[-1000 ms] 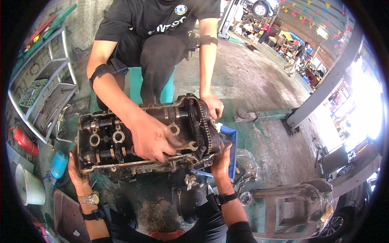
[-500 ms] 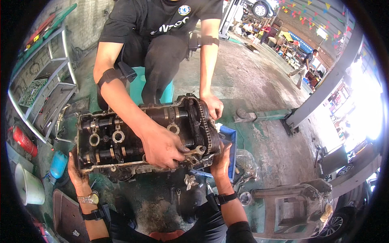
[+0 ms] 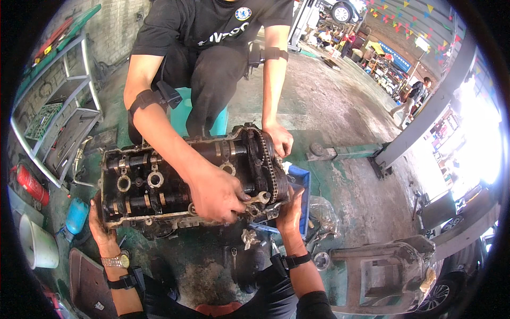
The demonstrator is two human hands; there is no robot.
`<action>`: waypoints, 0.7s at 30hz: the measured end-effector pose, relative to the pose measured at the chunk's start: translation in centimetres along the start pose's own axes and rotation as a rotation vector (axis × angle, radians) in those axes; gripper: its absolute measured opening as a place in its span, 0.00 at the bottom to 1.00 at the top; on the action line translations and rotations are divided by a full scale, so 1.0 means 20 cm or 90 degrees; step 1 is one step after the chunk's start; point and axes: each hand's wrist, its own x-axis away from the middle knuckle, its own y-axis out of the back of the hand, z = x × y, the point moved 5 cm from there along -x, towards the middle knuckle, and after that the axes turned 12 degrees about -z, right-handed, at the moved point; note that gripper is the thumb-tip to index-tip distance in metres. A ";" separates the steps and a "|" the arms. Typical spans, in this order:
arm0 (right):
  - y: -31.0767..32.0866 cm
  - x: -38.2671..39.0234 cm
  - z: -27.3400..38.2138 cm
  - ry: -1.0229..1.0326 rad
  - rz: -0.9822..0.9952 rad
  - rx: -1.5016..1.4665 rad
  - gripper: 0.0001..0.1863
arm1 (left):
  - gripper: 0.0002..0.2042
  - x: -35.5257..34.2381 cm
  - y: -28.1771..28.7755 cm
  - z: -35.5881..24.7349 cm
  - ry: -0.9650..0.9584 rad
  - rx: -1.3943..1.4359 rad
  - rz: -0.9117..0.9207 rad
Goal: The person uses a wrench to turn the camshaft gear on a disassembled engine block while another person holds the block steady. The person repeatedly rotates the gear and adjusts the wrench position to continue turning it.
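A greasy engine cylinder head (image 3: 139, 182) with its camshafts bared lies across the space in front of me. My left hand (image 3: 101, 229) grips its left end, thumb up along the side and the other fingers mostly hidden. At the opposite end, beside the timing chain (image 3: 270, 165), my right hand (image 3: 290, 213) holds the near corner, fingers partly out of sight. A co-worker facing me works a wrench (image 3: 260, 198) near the chain end with one hand (image 3: 218, 196). The co-worker's other hand (image 3: 278, 139) rests on the far right corner.
A blue crate (image 3: 304, 199) stands right of the engine, near a clear plastic bag (image 3: 325, 210). Dark metal frame (image 3: 382, 276) lies at lower right. At left are a shelf cart (image 3: 79, 87), a fire extinguisher (image 3: 32, 185), a blue bottle (image 3: 77, 215) and a white bucket (image 3: 38, 242).
The co-worker's hand on the wrench has shifted slightly. A person in the far background has walked to the right. My hands and the cylinder head stay in place.
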 end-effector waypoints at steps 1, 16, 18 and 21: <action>0.00 0.00 0.00 0.002 0.000 0.005 0.40 | 0.25 0.00 0.00 0.00 0.003 0.003 -0.001; 0.00 -0.02 0.00 0.013 0.089 -0.018 0.46 | 0.24 0.00 0.00 0.00 0.007 0.014 0.015; 0.02 -0.03 -0.02 0.012 0.067 -0.022 0.40 | 0.24 -0.01 0.00 0.00 0.009 0.014 0.016; 0.04 -0.05 -0.02 0.078 0.028 0.095 0.38 | 0.25 -0.01 0.00 0.00 0.004 0.012 0.036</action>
